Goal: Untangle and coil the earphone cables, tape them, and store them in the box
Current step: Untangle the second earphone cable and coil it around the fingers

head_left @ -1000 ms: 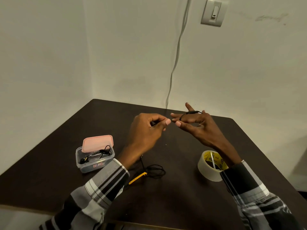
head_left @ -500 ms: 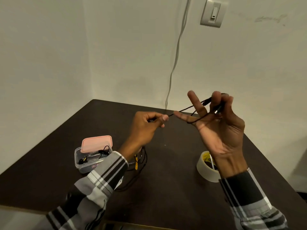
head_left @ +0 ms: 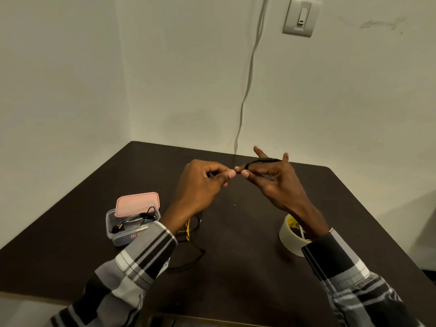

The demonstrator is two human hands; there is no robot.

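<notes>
A black earphone cable [head_left: 264, 160] is looped over the spread fingers of my right hand [head_left: 276, 182], held above the dark table [head_left: 247, 267]. My left hand [head_left: 200, 182] pinches the same cable at its fingertips, touching the right fingertips. The rest of the cable [head_left: 195, 253] hangs under my left wrist and trails on the table, with a yellow part [head_left: 188, 230] on it. A small clear box [head_left: 122, 228] with a pink lid [head_left: 138, 204] resting tilted on its back edge stands at the left and holds another black earphone [head_left: 141, 219]. A roll of clear tape [head_left: 292, 237] lies under my right wrist.
The table stands in a wall corner. A grey wire [head_left: 247, 86] runs down the back wall to the table's far edge, and a wall switch [head_left: 300, 16] is at the upper right. The table's near edge runs along the bottom of the view.
My right hand has dropped and turned palm down, bringing its fingertips back against my left. The stretch of cable between the hands has closed up.
</notes>
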